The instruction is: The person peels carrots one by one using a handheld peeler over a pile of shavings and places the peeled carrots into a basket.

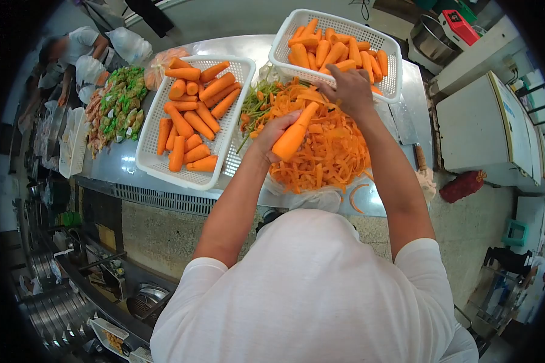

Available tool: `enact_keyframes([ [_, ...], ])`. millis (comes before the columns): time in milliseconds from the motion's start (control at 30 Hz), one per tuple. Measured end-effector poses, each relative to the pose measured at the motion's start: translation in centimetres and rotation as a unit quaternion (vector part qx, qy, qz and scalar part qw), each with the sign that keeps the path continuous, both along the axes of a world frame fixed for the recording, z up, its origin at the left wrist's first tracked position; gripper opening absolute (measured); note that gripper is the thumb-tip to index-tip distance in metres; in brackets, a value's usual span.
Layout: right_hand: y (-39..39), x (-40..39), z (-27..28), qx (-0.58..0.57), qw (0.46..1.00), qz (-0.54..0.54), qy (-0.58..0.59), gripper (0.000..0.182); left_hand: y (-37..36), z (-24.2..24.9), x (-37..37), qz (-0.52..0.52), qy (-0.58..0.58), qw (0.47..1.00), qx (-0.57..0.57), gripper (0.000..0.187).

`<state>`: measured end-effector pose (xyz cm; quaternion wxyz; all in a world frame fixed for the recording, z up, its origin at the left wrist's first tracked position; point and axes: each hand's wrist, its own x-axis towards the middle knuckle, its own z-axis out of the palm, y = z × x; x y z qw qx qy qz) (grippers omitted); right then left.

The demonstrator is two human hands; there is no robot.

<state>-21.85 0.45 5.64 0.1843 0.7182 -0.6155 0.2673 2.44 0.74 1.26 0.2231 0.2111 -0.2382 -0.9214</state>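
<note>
My left hand (271,134) is closed around the thick end of a carrot (297,131), which tilts up and to the right with smooth, bright orange sides. Under it spreads a large heap of carrot peelings (330,154). At the near rim of the right white basket (275,55), which is full of carrots, is my right hand (352,92). Its thumb and forefinger look apart, and nothing shows between them; the other fingers are partly hidden. Left of the heap stands another white basket (246,75) with several carrots in it.
Green stems (257,109) lie between the baskets. A knife with a wooden handle (420,157) rests at the table's right side. Green and pink wrapped packets (118,106) are piled at the left, near another person (82,48). A red sack (462,186) lies on the floor.
</note>
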Motion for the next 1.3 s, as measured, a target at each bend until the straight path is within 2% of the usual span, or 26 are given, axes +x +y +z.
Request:
enact_keyframes([
  [100,1.0,-0.5,0.7,0.025,0.999,-0.048,-0.008,0.05,0.3,0.8,-0.4,0.063,-0.013,0.998,-0.014,0.037],
  [167,2.5,1.7,0.9,0.026,0.999,-0.034,-0.025,0.049,0.0,0.6,-0.5,0.076,-0.021,0.997,0.012,0.038],
  [233,3.6,4.3,0.7,-0.009,0.992,0.086,-0.092,0.049,-0.1,1.6,-0.9,0.081,-0.033,0.996,0.035,0.039],
  [267,4.2,5.5,0.8,-0.009,0.992,0.083,-0.094,0.049,0.2,2.8,-1.1,0.092,-0.083,0.991,0.048,0.037],
  [300,4.8,6.6,1.1,0.017,0.988,0.131,-0.077,0.049,0.3,3.6,-1.4,0.101,-0.134,0.984,0.059,0.036],
  [333,5.1,7.0,1.2,0.043,0.981,0.179,-0.062,0.049,-0.1,2.3,-1.4,0.097,-0.136,0.984,0.057,0.036],
  [400,3.4,5.1,0.9,0.033,0.988,0.141,-0.049,0.051,-0.9,-1.2,-0.8,-0.011,-0.051,0.999,-0.005,0.038],
  [500,0.5,0.9,0.4,0.01,0.998,0.066,-0.01,0.051,0.1,-0.2,0.4,-0.037,-0.084,0.995,-0.023,0.037],
  [533,0.2,-0.1,0.5,-0.002,1.0,0.027,0.015,0.05,0.2,0.4,0.5,-0.037,-0.084,0.995,-0.026,0.037],
  [600,0.6,-0.5,0.6,-0.002,1.0,0.004,-0.002,0.051,0.7,1.0,0.5,-0.021,-0.011,1.0,-0.004,0.034],
  [700,2.6,2.1,1.6,0.035,0.999,-0.015,-0.028,0.052,0.2,0.2,-0.4,0.059,-0.034,0.997,0.023,0.034],
  [767,4.2,5.0,2.4,0.021,0.991,0.118,-0.065,0.052,-0.3,-0.7,-0.5,0.058,-0.026,0.997,0.035,0.033],
  [800,4.1,5.6,2.1,0.02,0.991,0.116,-0.065,0.052,-0.5,-0.5,-0.7,0.052,-0.019,0.997,0.045,0.033],
  [867,4.5,6.4,1.0,0.037,0.979,0.195,-0.046,0.051,-0.5,-0.4,-0.6,0.027,-0.035,0.998,0.033,0.032],
  [900,4.2,5.7,0.9,0.037,0.98,0.189,-0.049,0.051,-0.3,-0.3,-0.5,0.005,-0.048,0.999,0.022,0.032],
  [967,1.6,2.5,0.9,0.033,0.999,0.037,-0.014,0.049,-0.2,-0.4,0.5,-0.025,-0.041,0.999,0.01,0.033],
  [1000,0.9,0.8,0.7,0.043,0.999,-0.004,0.03,0.051,0.0,-0.5,1.0,-0.049,-0.033,0.998,0.001,0.035],
  [1067,0.6,-2.3,-1.1,0.059,0.998,-0.035,0.017,0.051,0.5,0.0,1.0,-0.041,-0.012,0.999,0.0,0.036],
  [1133,0.5,-2.7,-0.7,0.074,0.996,-0.053,0.01,0.051,0.5,0.6,1.1,-0.021,0.015,1.0,-0.002,0.037],
  [1200,2.0,-2.4,-0.6,0.14,0.987,-0.08,-0.025,0.05,0.4,0.8,1.2,0.008,0.029,0.999,0.013,0.036],
  [1300,3.1,-1.7,-1.2,0.146,0.983,-0.074,-0.084,0.049,0.3,0.6,1.2,0.007,0.057,0.998,0.015,0.037],
])
